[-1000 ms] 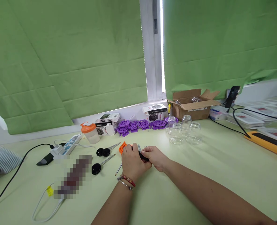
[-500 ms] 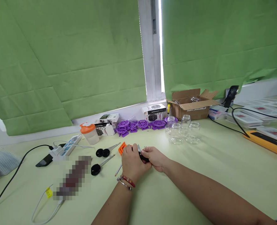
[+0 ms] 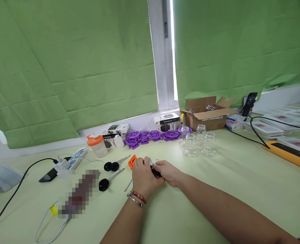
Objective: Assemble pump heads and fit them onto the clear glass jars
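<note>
My left hand [image 3: 144, 175], wearing bracelets at the wrist, is closed with its fingers curled over an orange plastic part [image 3: 132, 162]. The part juts out to the left of the fingers, and the rest of it is hidden. Right beside it, my right hand [image 3: 168, 172] grips a black-handled tool [image 3: 155, 171] with a slim silver tip that points away from me. The tool's jaws are too small to make out. A thin metal rod [image 3: 128, 185] lies by my left wrist. Black round-headed rods [image 3: 104, 184] rest further left.
Purple plastic wheels [image 3: 154, 136] and printed boxes [image 3: 166, 122] line the wall. Upturned glass jars [image 3: 190, 145] stand before a cardboard box [image 3: 207, 117]. On the left are an orange-lidded cup [image 3: 97, 145], a power strip [image 3: 77, 158] and cables.
</note>
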The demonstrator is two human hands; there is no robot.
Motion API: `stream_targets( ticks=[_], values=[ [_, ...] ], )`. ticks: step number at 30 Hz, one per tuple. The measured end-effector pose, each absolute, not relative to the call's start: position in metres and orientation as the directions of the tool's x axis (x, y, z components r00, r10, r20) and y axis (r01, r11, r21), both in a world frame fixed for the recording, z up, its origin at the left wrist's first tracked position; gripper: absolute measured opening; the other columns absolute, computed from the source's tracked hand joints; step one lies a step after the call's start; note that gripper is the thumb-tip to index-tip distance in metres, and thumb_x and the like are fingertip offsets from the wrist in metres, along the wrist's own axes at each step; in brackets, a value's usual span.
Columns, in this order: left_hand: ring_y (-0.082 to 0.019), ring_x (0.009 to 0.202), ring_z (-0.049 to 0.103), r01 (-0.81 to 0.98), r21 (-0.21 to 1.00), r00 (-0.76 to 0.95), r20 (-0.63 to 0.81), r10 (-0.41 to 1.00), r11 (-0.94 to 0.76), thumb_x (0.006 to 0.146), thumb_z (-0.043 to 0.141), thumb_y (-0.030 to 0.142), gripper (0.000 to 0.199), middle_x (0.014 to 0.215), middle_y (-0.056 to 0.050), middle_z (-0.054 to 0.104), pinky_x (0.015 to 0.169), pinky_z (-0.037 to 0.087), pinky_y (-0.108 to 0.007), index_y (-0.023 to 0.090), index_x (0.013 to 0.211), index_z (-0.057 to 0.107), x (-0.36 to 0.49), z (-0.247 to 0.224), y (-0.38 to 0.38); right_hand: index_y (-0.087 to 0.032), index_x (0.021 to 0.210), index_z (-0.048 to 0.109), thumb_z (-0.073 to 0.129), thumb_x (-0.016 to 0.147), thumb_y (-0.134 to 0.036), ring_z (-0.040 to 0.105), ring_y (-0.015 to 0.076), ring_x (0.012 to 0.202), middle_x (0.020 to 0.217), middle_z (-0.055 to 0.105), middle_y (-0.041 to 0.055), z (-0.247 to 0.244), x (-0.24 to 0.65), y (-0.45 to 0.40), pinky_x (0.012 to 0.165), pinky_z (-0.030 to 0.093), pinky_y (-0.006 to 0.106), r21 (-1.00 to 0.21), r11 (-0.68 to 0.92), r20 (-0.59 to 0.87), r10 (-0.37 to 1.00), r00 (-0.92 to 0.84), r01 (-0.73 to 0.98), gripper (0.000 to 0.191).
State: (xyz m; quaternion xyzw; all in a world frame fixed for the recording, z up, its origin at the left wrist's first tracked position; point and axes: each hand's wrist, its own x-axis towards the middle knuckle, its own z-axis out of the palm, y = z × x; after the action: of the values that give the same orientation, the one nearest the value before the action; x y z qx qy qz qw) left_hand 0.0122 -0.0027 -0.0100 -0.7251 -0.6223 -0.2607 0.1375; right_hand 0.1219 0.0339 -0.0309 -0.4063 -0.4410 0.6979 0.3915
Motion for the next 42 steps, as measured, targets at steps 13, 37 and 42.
stream_targets(
  ticks=[13, 37, 42],
  values=[
    [-0.026, 0.085, 0.049, 0.975, 0.112, 0.102, 0.543, 0.834, -0.191, 0.054, 0.063, 0.037, 0.048, 0.089, -0.008, 0.049, 0.075, 0.041, -0.038, 0.016, 0.095, 0.047, 0.0121, -0.009, -0.003, -0.016, 0.065, 0.05, 0.066, 0.075, -0.036, 0.045, 0.0089, 0.051, 0.056, 0.051, -0.0034, -0.0277, 0.1217, 0.0313, 0.051, 0.035, 0.022, -0.923, -0.323, -0.234, 0.903, -0.359, -0.21, 0.027],
    [-0.027, 0.085, 0.052, 0.977, 0.143, 0.062, 0.525, 0.849, -0.16, 0.054, 0.066, 0.042, 0.049, 0.086, -0.008, 0.051, 0.075, 0.041, -0.039, 0.019, 0.092, 0.047, 0.0095, -0.0103, -0.0007, -0.015, 0.062, 0.053, 0.071, 0.066, -0.03, 0.049, 0.0093, 0.053, 0.054, 0.054, -0.0026, -0.0267, 0.1224, 0.0324, 0.056, 0.038, 0.024, -0.927, -0.298, -0.2, 0.907, -0.371, -0.229, 0.024],
    [-0.028, 0.086, 0.051, 0.979, 0.136, 0.057, 0.528, 0.847, -0.15, 0.053, 0.067, 0.043, 0.05, 0.087, -0.008, 0.051, 0.076, 0.04, -0.039, 0.019, 0.092, 0.047, 0.0093, -0.0093, -0.0003, -0.015, 0.061, 0.055, 0.068, 0.068, -0.03, 0.049, 0.0096, 0.051, 0.053, 0.055, -0.0017, -0.0282, 0.1226, 0.033, 0.054, 0.038, 0.024, -0.943, -0.267, -0.192, 0.924, -0.331, -0.197, 0.022]
  ],
)
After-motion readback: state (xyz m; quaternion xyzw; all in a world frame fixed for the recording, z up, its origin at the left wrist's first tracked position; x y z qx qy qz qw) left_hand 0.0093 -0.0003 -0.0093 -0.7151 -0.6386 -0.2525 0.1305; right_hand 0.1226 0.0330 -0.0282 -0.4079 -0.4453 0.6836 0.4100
